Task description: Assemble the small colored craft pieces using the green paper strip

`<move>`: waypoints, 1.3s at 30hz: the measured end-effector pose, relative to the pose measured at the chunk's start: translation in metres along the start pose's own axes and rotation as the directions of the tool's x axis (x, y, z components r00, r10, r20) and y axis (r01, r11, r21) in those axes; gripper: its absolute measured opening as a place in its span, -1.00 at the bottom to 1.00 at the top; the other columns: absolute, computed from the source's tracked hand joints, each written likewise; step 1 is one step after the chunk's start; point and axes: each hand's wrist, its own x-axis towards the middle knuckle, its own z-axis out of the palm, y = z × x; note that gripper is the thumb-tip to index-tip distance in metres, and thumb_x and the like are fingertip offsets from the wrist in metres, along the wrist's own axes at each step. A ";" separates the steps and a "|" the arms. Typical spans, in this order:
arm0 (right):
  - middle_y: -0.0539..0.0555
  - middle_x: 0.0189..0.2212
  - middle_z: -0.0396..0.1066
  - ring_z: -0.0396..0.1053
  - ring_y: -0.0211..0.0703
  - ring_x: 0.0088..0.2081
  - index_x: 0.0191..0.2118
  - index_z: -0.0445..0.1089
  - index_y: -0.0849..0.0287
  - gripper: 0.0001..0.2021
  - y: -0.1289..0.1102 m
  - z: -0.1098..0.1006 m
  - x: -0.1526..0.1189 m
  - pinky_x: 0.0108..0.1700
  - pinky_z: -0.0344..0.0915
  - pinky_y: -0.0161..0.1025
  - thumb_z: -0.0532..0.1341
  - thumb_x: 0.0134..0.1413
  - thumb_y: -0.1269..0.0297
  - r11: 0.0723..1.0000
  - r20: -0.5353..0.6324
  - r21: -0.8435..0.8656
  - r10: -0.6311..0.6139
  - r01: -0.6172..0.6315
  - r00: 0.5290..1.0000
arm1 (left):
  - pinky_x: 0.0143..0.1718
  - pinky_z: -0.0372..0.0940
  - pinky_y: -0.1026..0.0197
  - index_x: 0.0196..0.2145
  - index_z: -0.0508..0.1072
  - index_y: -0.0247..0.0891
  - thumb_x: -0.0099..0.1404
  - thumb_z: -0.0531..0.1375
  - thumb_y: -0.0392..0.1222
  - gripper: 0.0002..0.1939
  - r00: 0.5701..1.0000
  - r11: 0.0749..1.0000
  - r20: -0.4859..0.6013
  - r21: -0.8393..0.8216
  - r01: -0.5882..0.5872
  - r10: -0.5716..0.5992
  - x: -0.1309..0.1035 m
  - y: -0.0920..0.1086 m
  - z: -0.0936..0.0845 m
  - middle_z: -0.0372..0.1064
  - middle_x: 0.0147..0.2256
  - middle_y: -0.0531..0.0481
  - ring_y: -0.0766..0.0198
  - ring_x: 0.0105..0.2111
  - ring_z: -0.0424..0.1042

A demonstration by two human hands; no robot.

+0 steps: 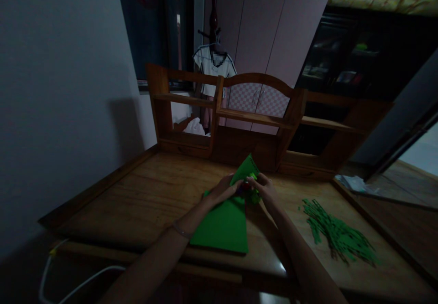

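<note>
A green paper sheet (224, 224) lies on the wooden desk (147, 194), with its far corner lifted. My left hand (224, 189) grips that raised part of the sheet. Close beside it, my right hand (263, 186) pinches a small green and dark object at the sheet's edge; I cannot tell what it is in the dim light. Both hands meet over the middle of the desk.
A pile of thin green paper strips (337, 233) lies on the desk to the right. A wooden shelf unit (253, 117) stands along the desk's back edge. A white cable (65, 281) hangs at the front left. A wall runs along the left.
</note>
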 end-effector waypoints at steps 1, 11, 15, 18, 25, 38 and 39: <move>0.03 -0.46 0.39 0.30 -0.20 -0.45 -0.38 0.37 0.17 -0.62 0.000 0.000 0.000 -0.45 0.17 -0.33 0.32 -0.22 -0.05 1.000 0.000 -0.010 0.002 -0.002 1.000 | -0.20 0.28 0.23 -0.18 0.47 -0.30 0.27 -0.01 0.03 -0.58 1.000 1.000 0.004 0.006 0.004 -0.004 0.000 0.000 0.000 0.46 -0.24 -0.05 0.18 -0.22 0.40; 0.06 -0.43 0.39 0.32 -0.15 -0.40 -0.37 0.36 0.17 -0.61 0.000 0.001 0.000 -0.43 0.19 -0.31 0.31 -0.22 -0.06 1.000 -0.012 -0.025 0.001 -0.002 1.000 | -0.21 0.27 0.23 -0.16 0.46 -0.31 0.25 0.01 0.02 -0.60 1.000 1.000 -0.014 0.014 0.024 -0.024 0.000 0.001 -0.001 0.46 -0.23 -0.08 0.16 -0.21 0.39; 0.05 -0.43 0.40 0.32 -0.16 -0.40 -0.37 0.36 0.16 -0.61 -0.001 0.001 -0.001 -0.42 0.19 -0.32 0.31 -0.21 -0.06 1.000 0.002 -0.017 0.011 -0.011 1.000 | -0.22 0.28 0.23 -0.18 0.46 -0.30 0.25 0.00 0.03 -0.59 1.000 1.000 -0.008 -0.001 0.013 -0.013 0.000 0.000 -0.001 0.46 -0.24 -0.06 0.18 -0.24 0.40; 0.01 -0.49 0.37 0.28 -0.20 -0.46 -0.42 0.34 0.16 -0.64 -0.002 0.001 -0.001 -0.47 0.14 -0.33 0.31 -0.21 -0.05 1.000 -0.012 -0.015 0.018 -0.019 1.000 | -0.22 0.28 0.23 -0.17 0.46 -0.29 0.26 -0.01 0.03 -0.59 1.000 1.000 0.004 -0.019 0.010 -0.010 0.000 -0.001 0.000 0.46 -0.24 -0.04 0.19 -0.25 0.40; 0.01 -0.51 0.37 0.28 -0.20 -0.47 -0.44 0.35 0.16 -0.63 -0.007 0.002 -0.003 -0.46 0.14 -0.32 0.32 -0.24 -0.06 1.000 -0.003 -0.006 0.004 -0.004 1.000 | -0.15 0.27 0.18 -0.17 0.46 -0.30 0.25 0.01 0.05 -0.57 1.000 0.999 0.001 -0.031 0.008 -0.008 0.001 -0.002 0.000 0.45 -0.22 -0.06 0.15 -0.19 0.39; 0.03 -0.48 0.38 0.29 -0.20 -0.46 -0.41 0.37 0.16 -0.59 -0.002 0.001 -0.001 -0.47 0.15 -0.31 0.32 -0.26 -0.09 1.000 -0.011 -0.003 0.013 -0.013 1.000 | -0.17 0.27 0.21 -0.17 0.47 -0.30 0.24 0.02 0.03 -0.59 0.999 0.999 0.002 -0.025 0.049 -0.048 0.001 -0.002 0.000 0.47 -0.25 -0.05 0.16 -0.22 0.40; 0.03 -0.48 0.39 0.29 -0.20 -0.46 -0.41 0.37 0.16 -0.59 -0.001 0.001 -0.001 -0.47 0.15 -0.31 0.33 -0.27 -0.09 1.000 -0.014 0.002 0.014 -0.014 1.000 | -0.17 0.28 0.21 -0.17 0.47 -0.30 0.24 0.02 0.03 -0.59 0.999 0.999 0.006 -0.025 0.048 -0.048 0.001 -0.002 0.000 0.47 -0.25 -0.05 0.16 -0.22 0.40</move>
